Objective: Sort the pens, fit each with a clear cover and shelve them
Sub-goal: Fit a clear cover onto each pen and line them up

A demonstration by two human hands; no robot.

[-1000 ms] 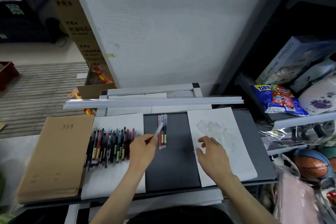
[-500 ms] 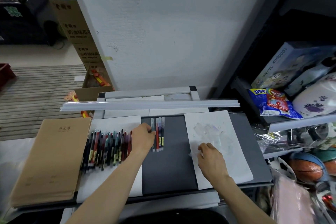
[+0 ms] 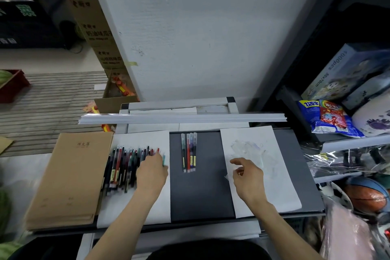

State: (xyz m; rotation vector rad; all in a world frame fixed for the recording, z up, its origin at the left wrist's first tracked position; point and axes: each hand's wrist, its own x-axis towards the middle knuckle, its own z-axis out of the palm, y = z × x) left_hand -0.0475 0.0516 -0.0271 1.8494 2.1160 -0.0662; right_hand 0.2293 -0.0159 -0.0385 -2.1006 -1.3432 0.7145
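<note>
Dark mat (image 3: 202, 192) mid-frame now holds four covered pens (image 3: 188, 152), one more than before. My left hand (image 3: 152, 173) is back on the loose pens (image 3: 122, 164) at left, and my right hand (image 3: 249, 179) is curled over the cover sheet (image 3: 274, 186). I cannot tell whether either hand grips anything.

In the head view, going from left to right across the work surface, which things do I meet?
The stack of brown notebooks → loose pens → left hand → row of four pens → right hand → basketball.
</note>
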